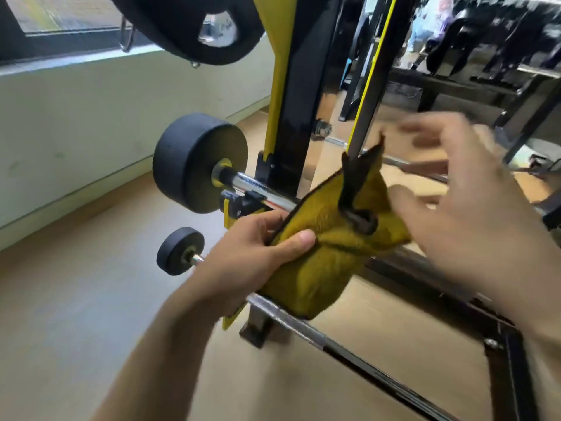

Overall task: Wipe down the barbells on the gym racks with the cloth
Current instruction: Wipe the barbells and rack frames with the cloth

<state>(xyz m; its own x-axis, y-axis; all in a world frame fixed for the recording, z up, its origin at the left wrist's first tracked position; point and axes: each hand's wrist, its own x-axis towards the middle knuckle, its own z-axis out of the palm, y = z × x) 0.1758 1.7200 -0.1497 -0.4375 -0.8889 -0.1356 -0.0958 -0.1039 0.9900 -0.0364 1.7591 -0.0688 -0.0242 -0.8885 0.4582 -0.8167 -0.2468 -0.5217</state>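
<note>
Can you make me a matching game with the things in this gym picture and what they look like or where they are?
Things:
1. cloth
2. big weight
3. small weight
4. right hand

Descriptions:
A. black, low down near the floor
B. open and blurry, holding nothing
C. yellow, held in the left hand
D. black with a yellow middle, on the shiny bar

Pairs: 1-C, 2-D, 3-A, 4-B

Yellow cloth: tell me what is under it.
The yellow cloth, held by the left hand, covers part of the lower chrome bar, which emerges below it. Whether cloth and bar touch is hidden.
</note>
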